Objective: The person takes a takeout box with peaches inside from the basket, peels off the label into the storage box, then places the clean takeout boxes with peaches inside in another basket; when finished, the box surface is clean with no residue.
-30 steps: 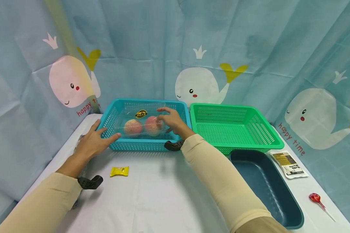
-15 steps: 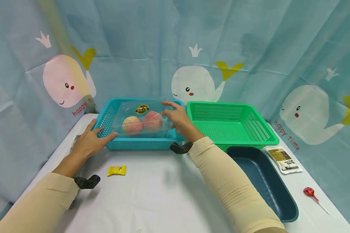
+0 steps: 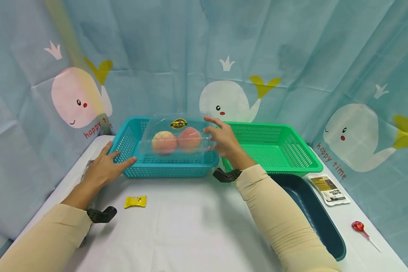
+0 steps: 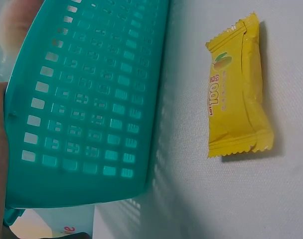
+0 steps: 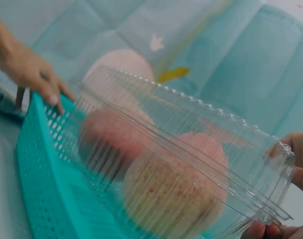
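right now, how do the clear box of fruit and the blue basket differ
The clear box is see-through with ridged sides, while the blue basket has coloured walls pierced with holes. The clear box looks smaller than the blue basket. The right hand grips the clear box at one end; the left hand touches the rim of the blue basket, which stands on the table. Both are roughly rectangular.
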Motion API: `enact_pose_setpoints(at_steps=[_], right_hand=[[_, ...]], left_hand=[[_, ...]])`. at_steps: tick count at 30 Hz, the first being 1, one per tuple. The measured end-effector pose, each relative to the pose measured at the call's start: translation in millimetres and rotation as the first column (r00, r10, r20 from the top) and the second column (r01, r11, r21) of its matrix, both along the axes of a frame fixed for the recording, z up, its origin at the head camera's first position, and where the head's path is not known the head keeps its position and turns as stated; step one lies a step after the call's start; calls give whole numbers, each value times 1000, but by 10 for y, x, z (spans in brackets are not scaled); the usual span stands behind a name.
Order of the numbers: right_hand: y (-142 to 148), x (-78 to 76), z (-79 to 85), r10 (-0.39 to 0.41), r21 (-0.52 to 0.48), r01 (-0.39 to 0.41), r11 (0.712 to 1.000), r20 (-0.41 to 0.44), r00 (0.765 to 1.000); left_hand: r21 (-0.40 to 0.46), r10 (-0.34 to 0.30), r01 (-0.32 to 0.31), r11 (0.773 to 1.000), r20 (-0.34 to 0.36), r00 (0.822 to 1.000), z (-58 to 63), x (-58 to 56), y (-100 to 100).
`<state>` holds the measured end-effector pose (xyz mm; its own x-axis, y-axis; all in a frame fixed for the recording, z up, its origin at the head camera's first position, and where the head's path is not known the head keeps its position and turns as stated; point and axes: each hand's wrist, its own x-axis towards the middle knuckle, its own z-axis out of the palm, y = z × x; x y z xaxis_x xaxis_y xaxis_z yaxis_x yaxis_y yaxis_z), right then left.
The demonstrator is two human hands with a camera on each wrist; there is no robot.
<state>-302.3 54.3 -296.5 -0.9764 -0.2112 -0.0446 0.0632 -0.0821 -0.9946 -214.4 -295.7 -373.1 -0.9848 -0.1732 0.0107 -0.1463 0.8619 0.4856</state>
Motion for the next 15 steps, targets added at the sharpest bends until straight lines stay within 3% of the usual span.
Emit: enact_pose_setpoints(at_steps=[6, 15], right_hand=[[165, 137, 167, -15, -40, 14, 999, -23, 1000], [428, 473, 417, -27, -132, 19, 991, -56, 998]], left_hand=[[3, -6, 6, 1000, 2, 1000, 1, -6, 19], [0, -22, 22, 1000, -24, 999, 3, -16, -8]])
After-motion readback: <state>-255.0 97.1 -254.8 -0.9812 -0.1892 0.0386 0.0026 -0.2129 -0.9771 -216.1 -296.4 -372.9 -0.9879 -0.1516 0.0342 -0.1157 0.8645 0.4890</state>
